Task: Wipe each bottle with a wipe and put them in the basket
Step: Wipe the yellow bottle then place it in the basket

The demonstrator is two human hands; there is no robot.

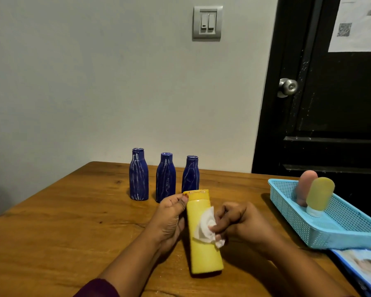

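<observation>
Basket (287, 207) holds pink tube (304, 187), yellow-green tube (319, 194), both cap-down.

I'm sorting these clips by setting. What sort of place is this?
Probably a room in a home: a brown wooden table against a plain pale wall with a grey light-switch plate, beside a black door with a round metal knob.

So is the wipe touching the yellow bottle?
Touching. The head view shows the wipe pressed against the side of the yellow bottle by the right hand, with no gap between them.
</observation>
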